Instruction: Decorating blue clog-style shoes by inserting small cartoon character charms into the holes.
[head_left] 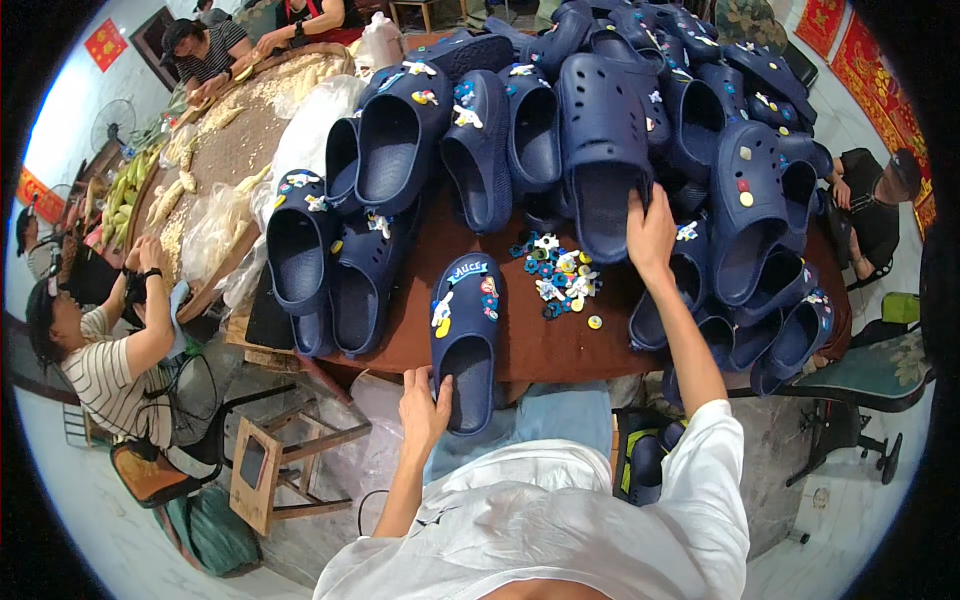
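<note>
My left hand (425,408) is closed on the heel edge of a navy clog (468,350) at the table's front edge. Colourful charms dot that clog's upper, and its toe points away from me. Farther right, my right hand (650,235) grips the heel side of a larger-looking navy clog (605,105), whose holed upper shows no charms. Between the hands lies a small heap of loose charms (560,280) in blue, white and yellow on the brown tabletop (400,340). Decorated navy clogs (300,245) stand at the left of the heap.
Many navy clogs (745,210) are piled at the back and right. At left, a big round tray (225,130) holds corn kernels and cobs, with people (130,350) working around it. A wooden stool (255,470) stands below. Someone in black (870,205) sits at the right.
</note>
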